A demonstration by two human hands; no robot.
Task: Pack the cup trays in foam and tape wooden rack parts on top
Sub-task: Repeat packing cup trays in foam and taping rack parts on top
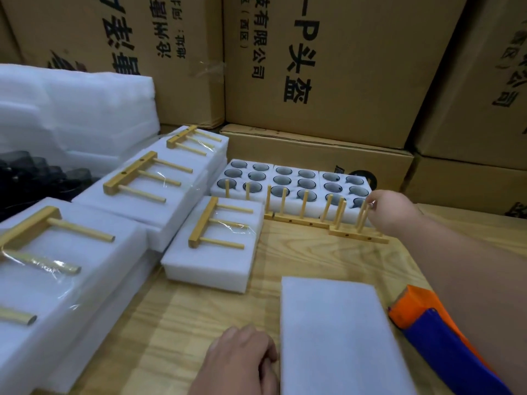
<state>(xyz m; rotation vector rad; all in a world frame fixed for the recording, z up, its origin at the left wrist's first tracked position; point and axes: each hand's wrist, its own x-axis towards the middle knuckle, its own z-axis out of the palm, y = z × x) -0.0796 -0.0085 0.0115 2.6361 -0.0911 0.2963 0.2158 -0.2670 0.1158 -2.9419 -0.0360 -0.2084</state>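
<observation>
Nearest: left hand (242, 363), fingers loosely curled, resting against left edge of flat foam sheet (339, 334). Beyond sheet, right hand (383, 205) pinching a peg of upright wooden rack part (358, 226). Behind that rack part, three foam cup trays (291, 181). Left of sheet, taped foam pack (214, 246). Right of sheet, orange-blue tape dispenser (433, 332).

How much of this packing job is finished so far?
Done: four foam packs lie at left, each with a wooden rack piece taped on top. In hand: the right hand pinches a peg of a standing rack piece; the left hand rests beside a plain foam block. Left: three open cup trays.
</observation>
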